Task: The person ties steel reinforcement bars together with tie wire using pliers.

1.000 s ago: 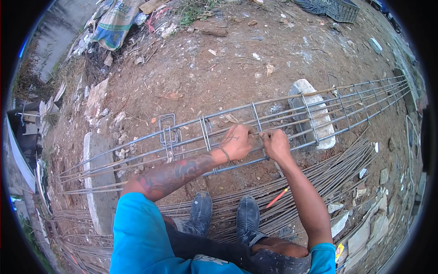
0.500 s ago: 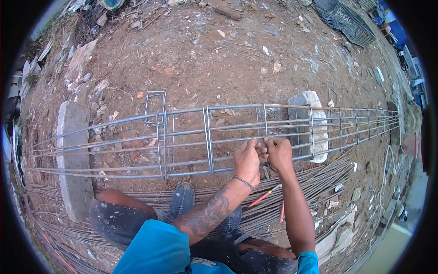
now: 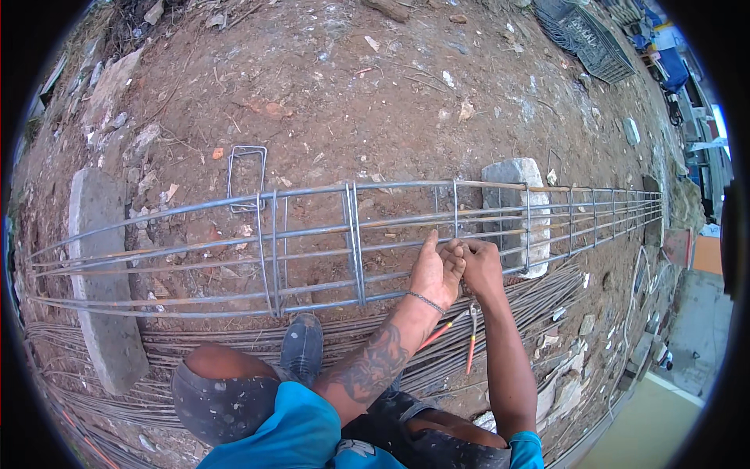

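A long rebar cage (image 3: 312,231) of thin bars and square stirrups lies across in front of me. Both my hands meet at its near side, by a single stirrup (image 3: 456,205). Palm turned up, my left hand (image 3: 439,272) has its thumb stretched away from half-curled fingers, whose tips touch the right hand. The fingers of my right hand (image 3: 483,270) are pinched closed; what they hold is hidden. Pincers with red-orange handles (image 3: 472,344) are below my wrists, over a bundle of thin rods (image 3: 516,305). Left of my hands, two stirrups (image 3: 354,242) stand close together.
Concrete blocks prop the cage, one at the left (image 3: 98,227) and one to the right (image 3: 539,223). A loose stirrup (image 3: 247,173) leans at the far side. My shoe (image 3: 301,344) is close to the cage. Rubble dots the dirt; a black crate (image 3: 598,43) sits far right.
My left thumb has come away from its curled fingers, which stay against the right hand. The view has shifted slightly, and the head of the pincers now shows beside my right wrist.
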The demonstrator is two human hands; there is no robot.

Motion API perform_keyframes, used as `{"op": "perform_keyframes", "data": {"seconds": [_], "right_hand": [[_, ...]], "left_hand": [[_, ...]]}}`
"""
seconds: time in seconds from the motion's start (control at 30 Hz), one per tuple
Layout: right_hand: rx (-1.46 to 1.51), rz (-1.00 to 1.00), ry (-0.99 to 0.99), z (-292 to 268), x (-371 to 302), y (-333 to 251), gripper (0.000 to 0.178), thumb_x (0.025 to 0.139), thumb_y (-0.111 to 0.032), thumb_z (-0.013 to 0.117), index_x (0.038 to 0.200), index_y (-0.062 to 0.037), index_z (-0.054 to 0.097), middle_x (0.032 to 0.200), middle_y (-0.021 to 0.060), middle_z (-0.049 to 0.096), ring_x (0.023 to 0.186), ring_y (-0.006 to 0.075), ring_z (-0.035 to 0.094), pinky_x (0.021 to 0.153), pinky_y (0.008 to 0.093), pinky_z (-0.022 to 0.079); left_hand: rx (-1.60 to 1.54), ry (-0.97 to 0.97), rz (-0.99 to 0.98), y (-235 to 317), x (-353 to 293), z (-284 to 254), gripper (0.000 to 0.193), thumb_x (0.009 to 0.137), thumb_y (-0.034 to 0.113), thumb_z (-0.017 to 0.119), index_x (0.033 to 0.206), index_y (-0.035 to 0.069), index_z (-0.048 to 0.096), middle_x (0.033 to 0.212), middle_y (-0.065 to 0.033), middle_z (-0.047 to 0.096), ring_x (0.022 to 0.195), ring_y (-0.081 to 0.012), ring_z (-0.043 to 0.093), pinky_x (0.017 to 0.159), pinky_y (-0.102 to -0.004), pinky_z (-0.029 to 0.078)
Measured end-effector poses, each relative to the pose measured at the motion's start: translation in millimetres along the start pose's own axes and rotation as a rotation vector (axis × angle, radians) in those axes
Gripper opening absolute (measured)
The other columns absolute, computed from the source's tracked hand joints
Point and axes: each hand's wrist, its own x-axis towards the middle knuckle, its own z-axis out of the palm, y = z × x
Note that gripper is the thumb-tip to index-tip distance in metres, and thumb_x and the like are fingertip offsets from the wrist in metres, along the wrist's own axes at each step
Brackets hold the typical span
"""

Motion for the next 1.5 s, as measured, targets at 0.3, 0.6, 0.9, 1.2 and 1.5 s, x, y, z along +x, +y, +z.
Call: {"op": "perform_keyframes", "data": {"seconds": [0.3, 0.6, 0.9, 1.2, 1.5], "right_hand": [[-0.004, -0.009, -0.005, -0.8, 1.2, 7.3, 0.022, 0.085, -0.015, 0.058, 0.095, 0.0005, 0.070, 0.076, 0.0195, 0.068, 0.069, 0.0203, 0.066, 0.065, 0.0327, 0.050], [-0.197, 0.022, 0.165, -1.2, -10.8, -9.4, 0.022, 0.083, -0.024, 0.067, 0.087, -0.0021, 0.068, 0.076, 0.0175, 0.067, 0.070, 0.0310, 0.067, 0.065, 0.0382, 0.051], [-0.624, -0.544, 0.229, 4.4, 10.3, -26.9, 0.022, 0.077, -0.026, 0.071, 0.081, -0.0050, 0.070, 0.084, 0.0135, 0.061, 0.087, 0.0312, 0.059, 0.075, 0.0420, 0.048], [-0.659, -0.295, 0.058, 9.7, 25.4, -31.4, 0.020, 0.074, -0.022, 0.072, 0.081, -0.0033, 0.071, 0.096, 0.0170, 0.063, 0.095, 0.0345, 0.059, 0.082, 0.0426, 0.050], [-0.430, -0.225, 0.026, -2.0, 20.5, -45.3, 0.021, 0.081, -0.023, 0.066, 0.080, -0.0022, 0.070, 0.088, 0.0198, 0.066, 0.086, 0.0370, 0.064, 0.078, 0.0451, 0.050]], "left_hand": [[-0.046, 0.068, 0.088, -19.9, 11.5, -4.2, 0.033, 0.099, 0.031, 0.047, 0.092, 0.001, 0.056, 0.077, -0.0043, 0.062, 0.061, -0.0102, 0.059, 0.049, -0.0202, 0.048], [0.085, -0.122, 0.205, -21.5, -4.1, -16.0, 0.017, 0.096, 0.017, 0.047, 0.095, 0.003, 0.057, 0.072, 0.0016, 0.055, 0.059, -0.0073, 0.051, 0.052, -0.0210, 0.042], [0.245, -0.246, 0.208, -23.7, -12.9, -17.8, 0.017, 0.097, 0.018, 0.037, 0.105, 0.012, 0.051, 0.070, 0.0030, 0.044, 0.057, -0.0080, 0.040, 0.056, -0.0251, 0.034], [0.276, -0.204, 0.161, -23.3, -22.3, -14.9, 0.029, 0.096, 0.012, 0.027, 0.116, 0.011, 0.049, 0.071, 0.0019, 0.040, 0.059, -0.0075, 0.036, 0.058, -0.0256, 0.034], [0.364, -0.217, 0.212, -20.7, -14.1, -18.1, 0.045, 0.094, 0.009, 0.032, 0.139, 0.012, 0.036, 0.074, 0.0012, 0.044, 0.061, -0.0081, 0.040, 0.057, -0.0266, 0.037]]}}
